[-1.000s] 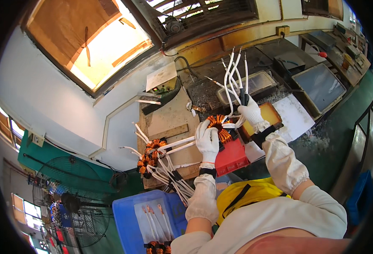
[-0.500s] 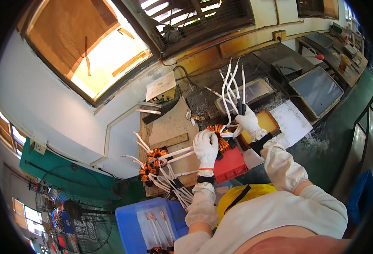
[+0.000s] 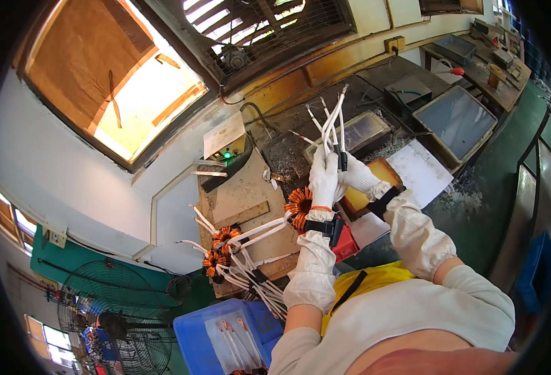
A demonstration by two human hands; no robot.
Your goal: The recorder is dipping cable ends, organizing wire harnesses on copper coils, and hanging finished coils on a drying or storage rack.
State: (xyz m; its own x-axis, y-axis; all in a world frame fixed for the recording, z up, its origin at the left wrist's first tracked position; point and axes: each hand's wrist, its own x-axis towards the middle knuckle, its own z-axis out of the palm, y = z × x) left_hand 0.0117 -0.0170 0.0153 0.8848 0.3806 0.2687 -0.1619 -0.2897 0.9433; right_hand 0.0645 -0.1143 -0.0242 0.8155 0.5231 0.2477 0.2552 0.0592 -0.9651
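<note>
Both my hands wear white knitted gloves. My left hand (image 3: 323,179) is closed at the lower part of a bunch of white insulated wires (image 3: 330,125), whose stripped, silvery tips point up and away. Right beside it, my right hand (image 3: 360,177) grips the same bunch near its black sleeved part; its fingertips are partly hidden. Against the left wrist lies a copper-wound toroid coil (image 3: 298,209), with white leads running off to its left. Two more toroid coils (image 3: 226,236) sit at the board's left edge among a tangle of white leads.
A framed tray of amber material (image 3: 385,172) lies beyond my right hand, near white paper (image 3: 420,174) and a grey-topped tray (image 3: 456,123). A red bin (image 3: 345,245) is partly behind my left arm. A blue crate (image 3: 191,337) and a fan (image 3: 116,325) stand lower left.
My left hand has moved from the coil up and right to the wires beside my right hand. The wire tips have drawn closer together. A green light now glows on the small box.
</note>
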